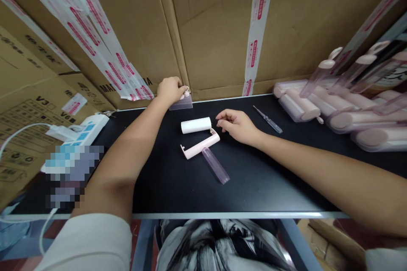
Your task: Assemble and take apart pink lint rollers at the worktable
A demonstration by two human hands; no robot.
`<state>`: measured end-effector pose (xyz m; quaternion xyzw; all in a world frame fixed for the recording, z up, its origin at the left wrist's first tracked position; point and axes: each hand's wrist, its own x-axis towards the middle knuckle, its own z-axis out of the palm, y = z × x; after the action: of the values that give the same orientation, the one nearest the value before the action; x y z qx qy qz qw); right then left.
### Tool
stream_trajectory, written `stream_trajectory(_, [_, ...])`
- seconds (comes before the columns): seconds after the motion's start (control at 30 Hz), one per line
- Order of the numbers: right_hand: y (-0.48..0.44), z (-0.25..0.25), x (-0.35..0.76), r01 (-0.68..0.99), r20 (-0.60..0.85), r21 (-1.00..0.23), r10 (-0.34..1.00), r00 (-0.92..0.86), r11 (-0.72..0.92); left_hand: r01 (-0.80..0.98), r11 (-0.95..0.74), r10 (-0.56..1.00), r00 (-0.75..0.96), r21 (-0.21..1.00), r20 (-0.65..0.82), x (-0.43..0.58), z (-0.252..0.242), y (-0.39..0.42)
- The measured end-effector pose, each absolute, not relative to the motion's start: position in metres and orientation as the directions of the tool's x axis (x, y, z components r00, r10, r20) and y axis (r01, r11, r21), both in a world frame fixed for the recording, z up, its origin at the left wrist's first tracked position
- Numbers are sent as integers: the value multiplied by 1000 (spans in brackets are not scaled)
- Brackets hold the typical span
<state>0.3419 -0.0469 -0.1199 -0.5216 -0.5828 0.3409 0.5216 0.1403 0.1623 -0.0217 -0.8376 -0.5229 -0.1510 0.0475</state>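
At the back of the black table, my left hand [171,89] reaches to a small clear box [182,103]. Its fingers are closed around a small pale pink part [187,92] at the box's top; the fingertips are partly hidden. My right hand [237,126] rests on the table, loosely curled with thumb and forefinger apart and nothing between them. Just left of it lies a white sticky-paper roll [195,125]. In front of that is a pink lint roller frame [202,146] with a clear purplish handle [216,166] pointing toward me.
A screwdriver [269,119] with a clear handle lies right of my right hand. Several pink lint rollers [346,101] in clear covers are piled at the right. A white power strip [85,137] and cables are at the left. Cardboard boxes [216,29] wall the back.
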Motion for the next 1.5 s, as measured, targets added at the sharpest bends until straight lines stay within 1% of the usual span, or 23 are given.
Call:
stream_trajectory(0.27, [-45,-121,341,235,252,-946,963,93,225,860,-491,860,453,138,235,102,-26,169])
stream_trajectory(0.43, [-46,-121,342,245,250,-944,963,95,221,851,-504,849,457,148,264,101,-34,166])
stream_trajectory(0.63, [-46,-122,343,255,253,-940,964,85,225,814,-563,806,504,141,310,95,-33,171])
stream_trajectory(0.8, [-46,-122,342,261,259,-938,962,85,230,836,-513,822,413,195,392,95,-25,155])
stream_trajectory(0.87, [-46,-123,342,272,263,-934,961,83,232,805,-550,804,438,223,402,100,-23,131])
stream_trajectory(0.93, [-46,-124,343,289,270,-927,960,74,239,698,-677,729,595,233,338,106,-24,101])
stream_trajectory(1.0, [-46,-125,344,313,280,-917,958,56,249,577,-793,609,765,196,211,111,-29,70])
stream_trajectory(1.03, [-46,-126,344,326,285,-910,958,45,255,552,-814,577,805,181,137,113,-32,56])
stream_trajectory(1.1, [-47,-127,345,353,296,-896,955,24,269,542,-826,551,834,154,20,112,-36,37])
stream_trajectory(1.2, [-46,-129,346,387,312,-877,950,11,283,591,-793,590,805,144,-54,100,-37,32])
stream_trajectory(1.3, [-45,-131,346,409,320,-866,947,8,289,682,-706,694,720,189,-4,72,-27,52])
stream_trajectory(1.37, [-43,-133,346,415,323,-862,947,3,292,733,-629,769,636,259,68,47,-16,74])
stream_trajectory(1.43, [-42,-134,347,417,324,-860,946,-1,295,798,-469,880,459,377,122,25,-7,100])
stream_trajectory(1.5, [-41,-134,347,416,325,-860,946,-2,296,804,-368,930,319,468,182,8,-2,125])
